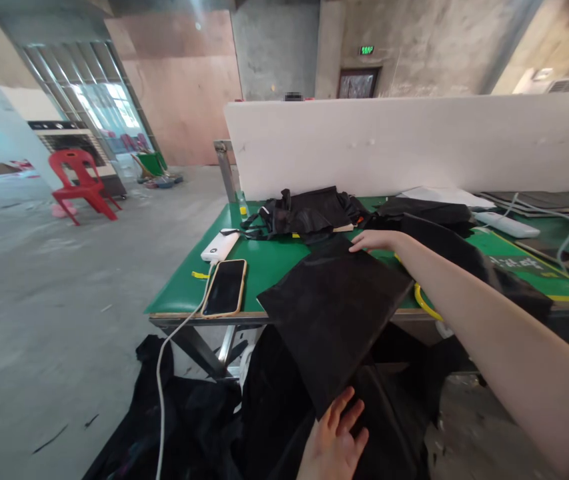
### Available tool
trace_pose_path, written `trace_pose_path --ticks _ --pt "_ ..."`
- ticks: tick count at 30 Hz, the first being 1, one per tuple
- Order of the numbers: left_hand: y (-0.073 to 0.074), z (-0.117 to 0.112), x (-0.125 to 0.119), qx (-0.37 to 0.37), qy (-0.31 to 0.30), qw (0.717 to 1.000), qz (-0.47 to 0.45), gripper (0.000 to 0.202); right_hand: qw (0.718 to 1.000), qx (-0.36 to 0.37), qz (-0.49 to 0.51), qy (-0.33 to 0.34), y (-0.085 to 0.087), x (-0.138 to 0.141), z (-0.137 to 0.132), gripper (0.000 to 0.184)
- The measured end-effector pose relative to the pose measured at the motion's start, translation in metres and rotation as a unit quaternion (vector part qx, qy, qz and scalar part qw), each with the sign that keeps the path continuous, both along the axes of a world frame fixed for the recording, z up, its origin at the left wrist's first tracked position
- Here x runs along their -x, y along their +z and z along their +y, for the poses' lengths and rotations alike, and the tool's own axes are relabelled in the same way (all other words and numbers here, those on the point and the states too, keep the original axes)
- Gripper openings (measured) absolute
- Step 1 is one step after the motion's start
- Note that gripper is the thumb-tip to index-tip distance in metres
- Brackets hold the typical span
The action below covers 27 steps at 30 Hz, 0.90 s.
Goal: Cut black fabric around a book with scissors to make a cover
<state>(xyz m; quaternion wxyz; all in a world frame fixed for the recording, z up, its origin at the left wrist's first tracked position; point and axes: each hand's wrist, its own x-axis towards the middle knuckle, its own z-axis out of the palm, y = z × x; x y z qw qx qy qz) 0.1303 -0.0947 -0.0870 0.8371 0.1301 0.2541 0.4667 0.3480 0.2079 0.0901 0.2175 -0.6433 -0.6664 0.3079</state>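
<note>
Left grip (333, 437) spread at black panel (334, 300) | right grip (378, 240): cannot tell | green tabletop (274, 260) | concrete floor (94, 300), red chair (84, 192)

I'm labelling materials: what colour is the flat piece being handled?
The flat piece is black, clearest in the head view.

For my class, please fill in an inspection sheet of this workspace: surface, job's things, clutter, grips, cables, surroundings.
Surface: green tabletop.
Job's things: flat black piece, extending past the table's front edge.
Clutter: black pile, phone, white power bank.
Grips: right grip at the piece's upper edge; left grip at its lower corner, pinch unclear.
Cables: white cable hangs over the front edge.
Surroundings: white partition behind; red chair on the left.
</note>
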Motion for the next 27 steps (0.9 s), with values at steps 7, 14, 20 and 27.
trace_pose_path --ticks 7,14,20,27 --pt "0.028 0.006 0.027 -0.131 -0.089 0.981 0.111 0.059 0.957 -0.262 -0.065 -0.104 0.009 0.012 -0.118 0.034" --pt "0.02 0.053 0.065 0.045 0.075 0.981 0.173 0.051 0.958 0.002 0.211 -0.193 -0.097 0.041 -0.261 0.047" --pt "0.055 0.102 0.058 -0.024 0.159 0.962 0.221 0.026 0.845 -0.01 0.474 -0.25 -0.12 0.084 -0.253 0.039" --pt "0.055 0.066 0.019 0.028 0.257 0.939 0.227 0.025 0.845 -0.029 0.459 -0.273 -0.103 0.066 -0.229 0.042"
